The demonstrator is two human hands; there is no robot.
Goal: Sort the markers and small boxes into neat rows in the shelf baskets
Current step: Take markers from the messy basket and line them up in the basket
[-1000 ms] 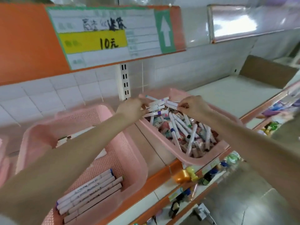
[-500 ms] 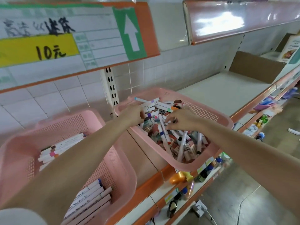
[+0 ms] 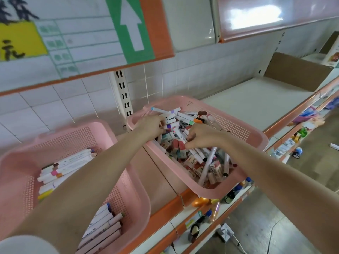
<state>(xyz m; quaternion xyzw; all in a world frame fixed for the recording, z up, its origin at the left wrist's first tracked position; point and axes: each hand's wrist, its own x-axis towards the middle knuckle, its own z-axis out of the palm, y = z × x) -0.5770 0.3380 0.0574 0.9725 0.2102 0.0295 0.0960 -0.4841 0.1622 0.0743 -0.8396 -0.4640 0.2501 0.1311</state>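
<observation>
Gripping markers point(image 3: 173, 123), both hands point(image 3: 150, 126) point(image 3: 201, 138) inside right basket point(image 3: 244, 132)

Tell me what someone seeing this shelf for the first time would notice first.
The pink basket on the right of the shelf, heaped with jumbled markers and small boxes, draws the eye first, with the left hand and right hand both gripping markers in it. To its left, a second pink basket holds neat rows of markers.
</observation>
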